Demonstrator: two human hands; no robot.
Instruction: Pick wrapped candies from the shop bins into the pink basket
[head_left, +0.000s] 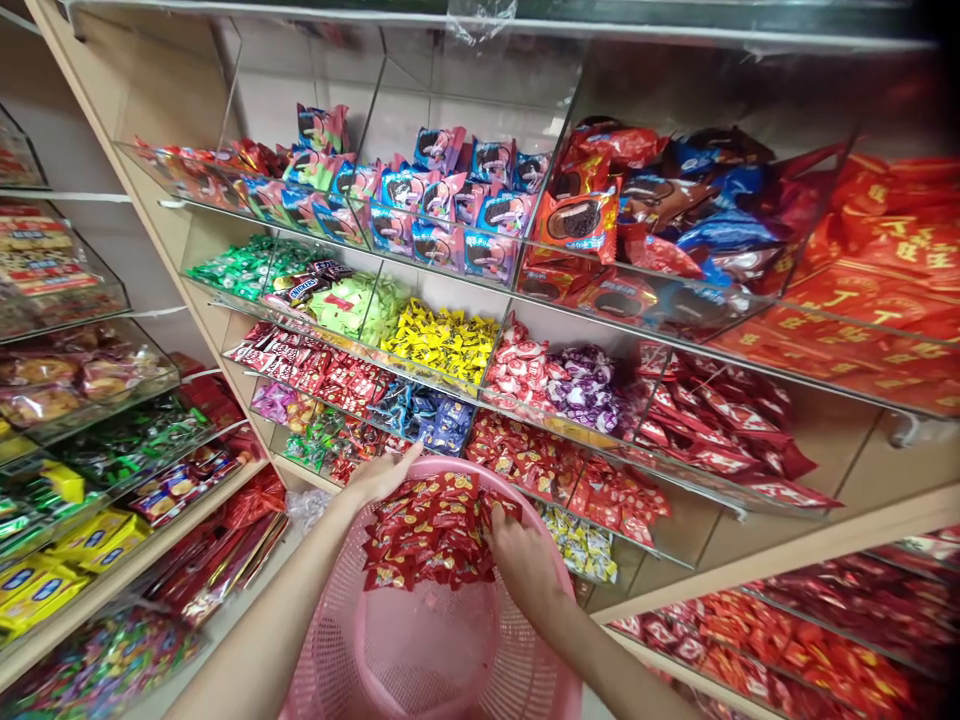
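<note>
Pink basket (420,650) mesh fills the nearest foreground, bare on the near side, with a heap of red packets (427,545) banked against the far side. Both forearms are stretched over it. The right hand (525,565) is laid into the heap with its fingers sunk among the wrappers; whether its grip is closed on any packet cannot be told. The left hand (382,475) is set at the far rim, its grip open and flat, with nothing clasped. What carries the basket from below is not shown.

Just beyond the rim a clear shelf bin of red sweets (525,455) is seen, with blue packets (431,415) to its left and yellow sweets (442,340) a tier higher. With the heap piled so close to the far rim, packets could be spilled over it and down in front of the shelf if the basket were tipped or the heap pushed hard.
</note>
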